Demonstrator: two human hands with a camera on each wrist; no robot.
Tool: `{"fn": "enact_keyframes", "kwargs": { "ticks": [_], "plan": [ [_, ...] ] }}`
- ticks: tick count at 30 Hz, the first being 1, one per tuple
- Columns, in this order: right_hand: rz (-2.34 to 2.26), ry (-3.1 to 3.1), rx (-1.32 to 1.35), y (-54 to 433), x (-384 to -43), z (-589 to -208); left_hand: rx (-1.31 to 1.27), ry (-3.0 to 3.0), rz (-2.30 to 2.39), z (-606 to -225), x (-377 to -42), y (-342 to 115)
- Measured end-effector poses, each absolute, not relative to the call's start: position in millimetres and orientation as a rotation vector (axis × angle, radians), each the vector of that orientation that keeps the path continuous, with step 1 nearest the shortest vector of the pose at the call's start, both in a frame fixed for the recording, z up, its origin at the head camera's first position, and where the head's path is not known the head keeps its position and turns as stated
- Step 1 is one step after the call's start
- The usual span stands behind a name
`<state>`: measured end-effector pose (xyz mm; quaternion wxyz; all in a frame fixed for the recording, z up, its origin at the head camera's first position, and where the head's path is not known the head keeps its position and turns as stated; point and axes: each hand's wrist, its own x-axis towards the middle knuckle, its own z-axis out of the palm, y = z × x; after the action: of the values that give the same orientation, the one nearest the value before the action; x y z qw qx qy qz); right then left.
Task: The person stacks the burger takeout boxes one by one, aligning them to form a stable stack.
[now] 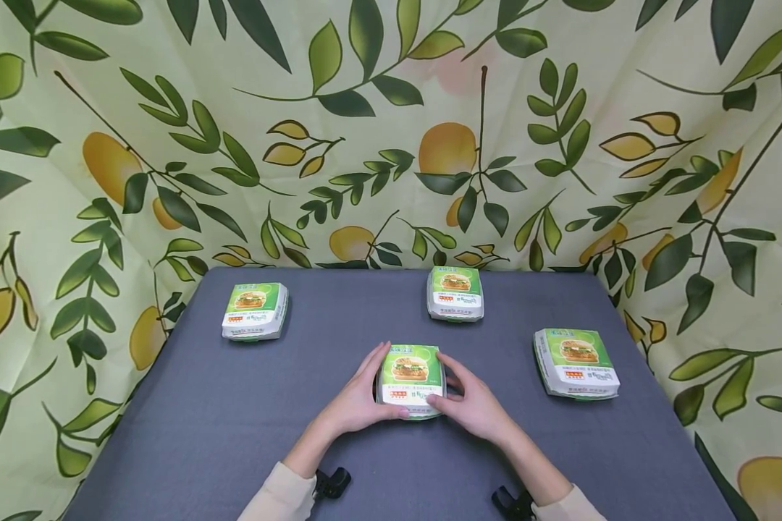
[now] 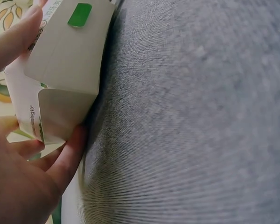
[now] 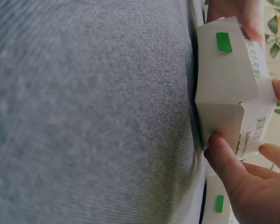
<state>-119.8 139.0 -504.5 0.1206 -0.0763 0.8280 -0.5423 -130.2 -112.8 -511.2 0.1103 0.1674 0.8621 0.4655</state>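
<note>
A green and white burger box (image 1: 409, 370) with a burger picture on its lid sits at the middle of the table, between both hands. My left hand (image 1: 358, 399) grips its left side, thumb at the front edge and fingers along the side. From the other side my right hand (image 1: 477, 405) holds it, thumb over the front right corner. In the left wrist view the box's white side (image 2: 67, 60) with a green tab shows close over the grey cloth. The right wrist view shows the same box (image 3: 224, 70) with fingertips against its side wall.
Three similar burger boxes lie around it: one at back left (image 1: 254, 311), one at back right (image 1: 455, 294), one farther right (image 1: 576, 363). A grey-blue cloth covers the table (image 1: 234, 420). Leaf-patterned fabric (image 1: 391, 145) hangs behind and at both sides.
</note>
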Motion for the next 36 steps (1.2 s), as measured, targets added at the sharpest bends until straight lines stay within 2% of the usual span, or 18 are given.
{"fn": "enact_keyframes", "kwargs": {
  "ticks": [24,36],
  "plan": [
    [-1.323,2.663,-0.323,179,-104,-480,0.442,2.562,1.416,-515,-126,-112],
    [-1.167,2.881,-0.259,208,-102,-459,0.440,2.551,1.409,-512,-127,-107]
  ]
}}
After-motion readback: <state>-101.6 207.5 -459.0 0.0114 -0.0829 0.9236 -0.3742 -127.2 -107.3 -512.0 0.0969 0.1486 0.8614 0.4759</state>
